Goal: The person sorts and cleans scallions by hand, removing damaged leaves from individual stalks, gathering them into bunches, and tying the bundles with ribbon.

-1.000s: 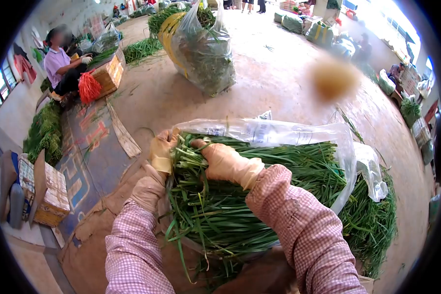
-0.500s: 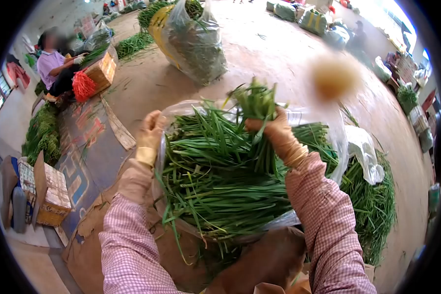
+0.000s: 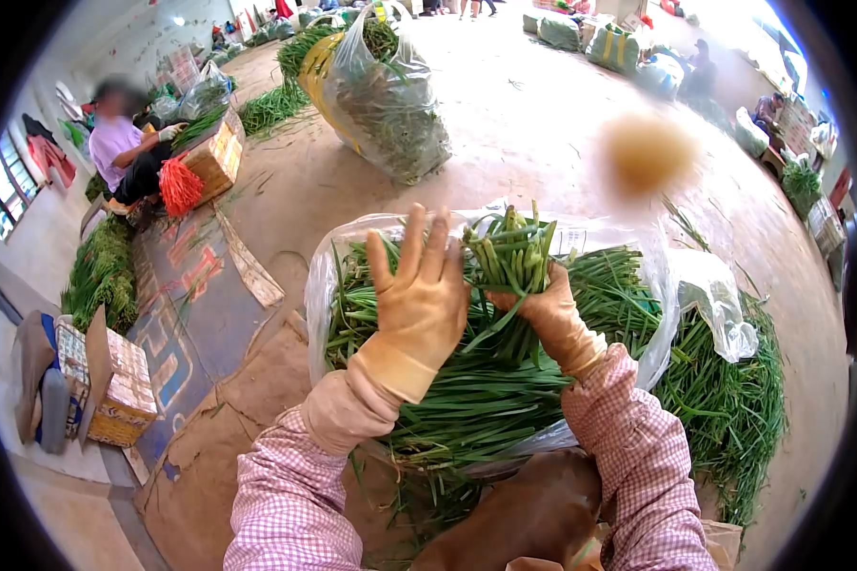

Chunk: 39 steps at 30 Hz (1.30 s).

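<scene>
My right hand (image 3: 557, 319), in a tan rubber glove, is closed around a bunch of chives (image 3: 509, 252), its cut stem ends pointing up and its leaves hanging below. Beside the stem ends, to the left, my left hand (image 3: 417, 309) is raised flat with its fingers spread, holding nothing. It wears the same kind of glove. Whether its fingertips touch the bunch I cannot tell. Under both hands lies a big heap of chives (image 3: 486, 404) on a clear plastic sheet or bag (image 3: 319, 305).
More chives (image 3: 724, 409) lie at the right by a white plastic bag (image 3: 714, 295). A full clear sack (image 3: 390, 114) stands ahead. At the left are a seated person (image 3: 124, 147), a box (image 3: 214, 157) with red ties (image 3: 179, 186), and a taped carton (image 3: 124, 390).
My left hand has swung from the heap's left edge to beside the bunch and its fingers have spread. My right hand still grips the bunch, now slightly lower, stem ends facing me more.
</scene>
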Available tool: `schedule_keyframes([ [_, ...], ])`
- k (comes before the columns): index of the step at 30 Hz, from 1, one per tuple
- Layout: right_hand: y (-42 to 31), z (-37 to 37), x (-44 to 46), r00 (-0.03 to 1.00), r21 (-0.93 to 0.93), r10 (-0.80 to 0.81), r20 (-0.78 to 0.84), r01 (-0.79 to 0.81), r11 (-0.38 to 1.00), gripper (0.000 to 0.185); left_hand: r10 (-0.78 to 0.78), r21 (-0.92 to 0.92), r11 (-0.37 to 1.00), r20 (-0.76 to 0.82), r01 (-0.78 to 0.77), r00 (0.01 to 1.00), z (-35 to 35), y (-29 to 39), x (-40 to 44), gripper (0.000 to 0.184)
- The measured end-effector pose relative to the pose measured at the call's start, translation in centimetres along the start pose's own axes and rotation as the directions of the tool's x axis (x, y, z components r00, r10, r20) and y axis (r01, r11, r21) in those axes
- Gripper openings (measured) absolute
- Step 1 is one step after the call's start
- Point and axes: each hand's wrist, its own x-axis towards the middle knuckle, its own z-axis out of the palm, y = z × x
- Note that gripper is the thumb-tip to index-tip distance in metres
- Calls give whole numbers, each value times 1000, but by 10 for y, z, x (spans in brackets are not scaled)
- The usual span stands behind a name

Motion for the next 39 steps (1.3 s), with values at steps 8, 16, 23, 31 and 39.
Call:
schedule_keyframes([
  [8, 9, 7, -1, 904, -418, -303, 302, 411, 810, 70, 75, -107, 993, 164, -58, 984, 16, 2, -10, 65],
  [16, 53, 20, 3, 957, 37, -220, 187, 216, 976, 57, 115, 151, 967, 467, -208, 877, 46, -7, -7, 66],
  [23, 23, -1, -17, 988, 18, -155, -11, 155, 988, 42, -68, 22, 998, 534, 66, 843, 59, -16, -27, 52],
  [31, -66, -84, -83, 888, 288, -270, -372, 387, 876, 19, -135, 18, 989, 479, 144, 868, 74, -17, -31, 44],
  [39, -87, -132, -208, 805, 554, -319, -500, 581, 597, 15, -109, -216, 935, 580, 281, 807, 49, -27, -18, 55],
])
